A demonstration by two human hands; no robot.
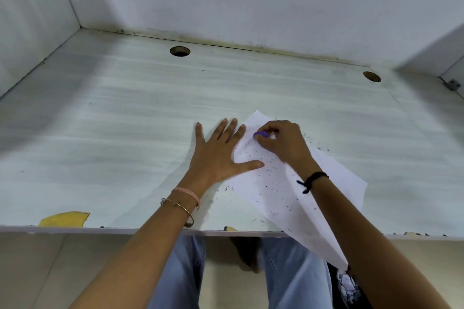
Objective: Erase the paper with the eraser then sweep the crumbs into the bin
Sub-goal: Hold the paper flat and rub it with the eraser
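Paper [276,190] lies slantwise on the desk [125,120], its near corner overhanging the front edge; in the head view our left hand [221,155] spreads its fingers [222,129] flat, thumb pinning the sheet; our right hand [283,143] pinches the purple eraser [259,135] near the far corner; crumbs [270,170] dot the sheet; we judge it thin, light and easily creased, best held flat beside the rubbing.
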